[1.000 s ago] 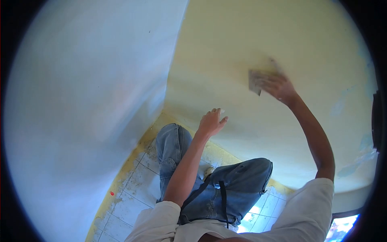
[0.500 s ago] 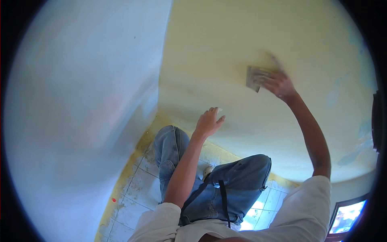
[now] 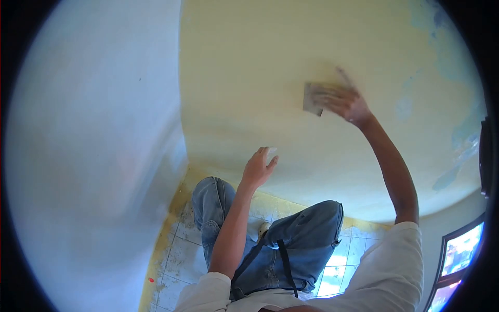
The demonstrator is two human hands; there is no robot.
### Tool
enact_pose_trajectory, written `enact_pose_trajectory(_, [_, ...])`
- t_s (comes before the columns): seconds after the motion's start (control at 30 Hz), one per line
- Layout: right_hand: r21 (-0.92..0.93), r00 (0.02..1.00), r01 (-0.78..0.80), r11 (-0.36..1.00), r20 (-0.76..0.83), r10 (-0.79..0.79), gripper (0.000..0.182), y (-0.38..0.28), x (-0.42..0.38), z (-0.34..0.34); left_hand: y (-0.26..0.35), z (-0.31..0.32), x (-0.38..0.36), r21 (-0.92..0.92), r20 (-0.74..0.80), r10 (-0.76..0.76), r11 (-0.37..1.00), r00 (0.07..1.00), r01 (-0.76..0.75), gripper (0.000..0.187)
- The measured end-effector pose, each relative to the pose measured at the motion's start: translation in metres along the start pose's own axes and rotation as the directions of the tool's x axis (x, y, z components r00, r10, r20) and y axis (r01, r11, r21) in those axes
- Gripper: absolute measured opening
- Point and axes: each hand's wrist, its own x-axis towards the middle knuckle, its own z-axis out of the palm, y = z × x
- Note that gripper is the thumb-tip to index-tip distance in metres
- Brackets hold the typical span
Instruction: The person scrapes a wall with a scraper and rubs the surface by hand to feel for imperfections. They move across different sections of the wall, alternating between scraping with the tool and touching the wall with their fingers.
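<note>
Your right hand [image 3: 344,102] is pressing a small grey sanding sheet [image 3: 312,99] flat against the yellow wall [image 3: 291,47], with the fingers spread over the sheet's right part and closed on it; the fingers are showing blurred. The sheet is sitting in the middle of the yellow wall, well apart from the corner where that wall is meeting the white wall [image 3: 93,130]. Your left hand [image 3: 258,167] is hanging open with loosely curled fingers, holding nothing, and is hovering near the lower part of the yellow wall; whether it is touching the wall cannot be told. Below, your jeans [image 3: 304,234] are showing above the tiled floor [image 3: 179,255], which is dusted yellow along the walls' lower edges.
</note>
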Motion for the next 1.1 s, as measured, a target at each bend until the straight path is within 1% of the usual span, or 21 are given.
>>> enact_pose_trajectory(0.03, [-0.07, 0.989, -0.083, 0.994, -0.126, 0.073, 0.027, 0.009, -0.001, -0.001, -0.003, 0.002, 0.003, 0.018, -0.004, 0.019, 1.0, 1.0, -0.018, 0.041])
enact_pose_trajectory(0.1, [-0.116, 0.962, -0.221, 0.968, -0.188, 0.197, 0.026, 0.007, 0.002, -0.003, -0.006, 0.009, 0.001, 0.043, -0.01, 0.04, 0.998, 0.999, -0.039, 0.041])
enact_pose_trajectory(0.13, [-0.13, 0.939, -0.297, 0.946, -0.22, 0.265, 0.025, 0.0, 0.003, -0.003, -0.006, 0.013, -0.003, 0.044, 0.004, 0.02, 0.999, 1.0, -0.02, 0.041])
enact_pose_trajectory(0.17, [-0.075, 0.981, -0.153, 0.985, -0.131, 0.143, 0.025, -0.004, 0.002, 0.001, -0.005, 0.013, -0.002, 0.053, 0.017, 0.009, 0.999, 1.0, -0.01, 0.041])
enact_pose_trajectory(0.27, [-0.118, 0.988, -0.103, 0.988, -0.128, 0.087, 0.027, 0.022, -0.005, -0.009, -0.001, 0.011, 0.002, 0.06, 0.032, 0.017, 0.998, 0.999, -0.019, 0.041])
enact_pose_trajectory(0.33, [-0.115, 0.958, -0.236, 0.965, -0.193, 0.211, 0.022, 0.018, 0.003, -0.019, 0.003, 0.013, 0.003, 0.054, 0.027, 0.024, 0.998, 0.999, -0.025, 0.042])
enact_pose_trajectory(0.37, [-0.094, 0.958, -0.236, 0.967, -0.191, 0.215, 0.021, 0.012, 0.0, -0.01, 0.004, 0.013, 0.001, 0.053, 0.023, 0.024, 0.998, 0.999, -0.025, 0.042])
enact_pose_trajectory(0.43, [-0.127, 0.998, -0.049, 0.991, -0.053, 0.043, 0.019, 0.0, -0.012, 0.007, 0.002, 0.009, 0.0, 0.09, 0.045, 0.025, 0.995, 0.999, -0.029, 0.042])
enact_pose_trajectory(0.53, [-0.124, 0.964, -0.229, 0.965, -0.169, 0.207, 0.019, 0.017, -0.017, -0.014, -0.003, 0.006, 0.003, 0.14, 0.07, 0.037, 0.989, 0.997, -0.046, 0.044])
enact_pose_trajectory(0.57, [-0.085, 0.888, -0.388, 0.918, -0.302, 0.348, 0.019, 0.009, -0.014, -0.022, -0.008, 0.005, 0.002, 0.137, 0.068, 0.045, 0.989, 0.997, -0.054, 0.045])
enact_pose_trajectory(0.63, [-0.098, 0.941, -0.277, 0.956, -0.229, 0.25, 0.022, 0.0, -0.016, -0.008, -0.007, 0.009, -0.004, 0.155, 0.07, 0.038, 0.987, 0.997, -0.048, 0.047])
enact_pose_trajectory(0.7, [-0.106, 0.951, -0.255, 0.961, -0.208, 0.229, 0.025, 0.005, -0.023, -0.005, -0.007, 0.006, -0.001, 0.216, 0.092, 0.025, 0.975, 0.995, -0.044, 0.047])
enact_pose_trajectory(0.73, [-0.11, 0.956, -0.243, 0.964, -0.197, 0.219, 0.027, 0.007, -0.024, -0.006, -0.007, 0.004, -0.001, 0.206, 0.097, 0.036, 0.977, 0.995, -0.056, 0.047])
enact_pose_trajectory(0.77, [-0.071, 0.907, -0.344, 0.936, -0.282, 0.312, 0.028, 0.021, -0.028, -0.017, -0.006, 0.004, 0.0, 0.193, 0.095, 0.047, 0.979, 0.994, -0.064, 0.047])
enact_pose_trajectory(0.8, [-0.149, 0.823, -0.488, 0.86, -0.407, 0.396, 0.03, 0.02, -0.023, -0.019, -0.007, 0.004, -0.002, 0.179, 0.096, 0.05, 0.981, 0.994, -0.067, 0.047])
enact_pose_trajectory(0.83, [-0.186, 0.714, -0.63, 0.754, -0.52, 0.468, 0.032, 0.019, -0.018, -0.021, -0.008, 0.005, -0.004, 0.184, 0.093, 0.042, 0.981, 0.995, -0.058, 0.047])
enact_pose_trajectory(0.87, [-0.152, 0.804, -0.518, 0.842, -0.422, 0.419, 0.032, 0.012, -0.017, -0.014, -0.007, 0.005, -0.005, 0.19, 0.094, 0.034, 0.98, 0.995, -0.052, 0.047])
enact_pose_trajectory(0.93, [-0.051, 0.927, -0.304, 0.951, -0.245, 0.283, 0.033, 0.0, -0.022, -0.002, -0.008, 0.005, -0.004, 0.232, 0.128, 0.026, 0.971, 0.991, -0.056, 0.047])
enact_pose_trajectory(1.0, [-0.045, 0.844, -0.451, 0.891, -0.345, 0.41, 0.041, 0.012, -0.027, -0.012, -0.01, 0.005, -0.003, 0.279, 0.165, 0.006, 0.959, 0.986, -0.053, 0.048])
enact_pose_trajectory(1.07, [-0.102, 0.666, -0.668, 0.737, -0.523, 0.532, 0.042, 0.017, -0.021, -0.032, -0.01, 0.002, -0.003, 0.257, 0.157, 0.015, 0.965, 0.988, -0.055, 0.049])
enact_pose_trajectory(1.1, [-0.099, 0.62, -0.712, 0.695, -0.553, 0.557, 0.038, 0.013, -0.014, -0.024, -0.008, 0.005, -0.004, 0.237, 0.15, 0.015, 0.97, 0.989, -0.051, 0.049])
